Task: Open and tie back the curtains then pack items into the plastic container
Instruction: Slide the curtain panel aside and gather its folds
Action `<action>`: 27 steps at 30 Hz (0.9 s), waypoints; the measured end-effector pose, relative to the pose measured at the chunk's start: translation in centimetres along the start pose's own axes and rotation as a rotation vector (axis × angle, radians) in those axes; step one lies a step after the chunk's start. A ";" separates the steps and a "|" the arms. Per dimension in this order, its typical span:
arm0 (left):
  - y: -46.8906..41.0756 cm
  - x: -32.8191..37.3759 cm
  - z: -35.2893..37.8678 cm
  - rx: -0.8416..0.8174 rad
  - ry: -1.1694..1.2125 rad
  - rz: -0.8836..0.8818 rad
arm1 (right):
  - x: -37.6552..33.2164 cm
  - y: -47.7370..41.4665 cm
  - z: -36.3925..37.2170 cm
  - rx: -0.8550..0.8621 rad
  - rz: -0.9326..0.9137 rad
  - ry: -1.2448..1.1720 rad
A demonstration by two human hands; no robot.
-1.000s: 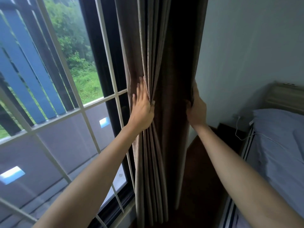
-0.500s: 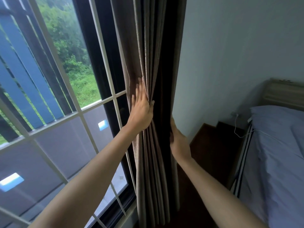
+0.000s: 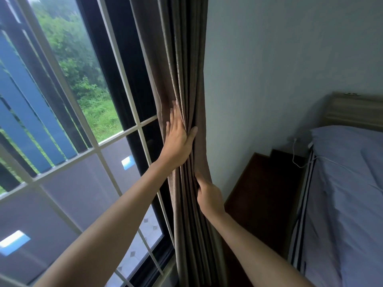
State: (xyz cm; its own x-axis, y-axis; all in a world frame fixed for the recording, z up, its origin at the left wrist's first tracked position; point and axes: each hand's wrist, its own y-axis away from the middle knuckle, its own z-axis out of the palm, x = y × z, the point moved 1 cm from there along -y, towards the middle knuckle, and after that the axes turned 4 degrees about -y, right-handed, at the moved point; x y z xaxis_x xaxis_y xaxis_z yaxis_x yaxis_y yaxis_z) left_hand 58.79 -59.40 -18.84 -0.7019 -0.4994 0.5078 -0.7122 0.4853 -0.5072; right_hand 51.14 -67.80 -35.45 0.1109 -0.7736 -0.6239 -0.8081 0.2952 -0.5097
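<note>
My left hand [image 3: 178, 139] lies flat, fingers apart, on the bunched curtain [image 3: 186, 79]; below it my right hand [image 3: 209, 196] clamps the folds. Window [image 3: 87, 96] left of both, wall [image 3: 279, 69], bed [image 3: 348, 183] right.

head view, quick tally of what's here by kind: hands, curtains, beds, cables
hands: 2, left hand flat on the folds, right hand gripping lower down
curtains: 1, brown curtain bunched by the wall
beds: 1, bed
cables: 1, white cable
total: 5
</note>
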 end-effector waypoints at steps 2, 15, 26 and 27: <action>0.0 0.1 -0.1 0.002 0.015 0.005 | 0.2 0.4 0.8 -0.014 0.000 -0.003; -0.7 2.3 1.4 -0.023 0.052 -0.078 | -3.2 1.1 1.8 0.108 0.128 -0.094; -0.5 1.6 1.4 -0.023 0.110 -0.089 | -1.2 -0.5 1.4 0.227 0.213 0.114; -0.4 1.4 1.3 -0.024 0.115 -0.092 | -0.7 -0.7 0.9 0.237 0.223 0.124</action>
State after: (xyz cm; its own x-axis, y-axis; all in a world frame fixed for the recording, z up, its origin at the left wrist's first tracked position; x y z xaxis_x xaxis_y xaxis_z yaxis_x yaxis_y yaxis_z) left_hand 58.10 -61.30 -18.83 -0.6289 -0.4574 0.6287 -0.7725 0.4591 -0.4388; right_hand 52.15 -66.94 -35.16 -0.1365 -0.7332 -0.6662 -0.6458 0.5758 -0.5013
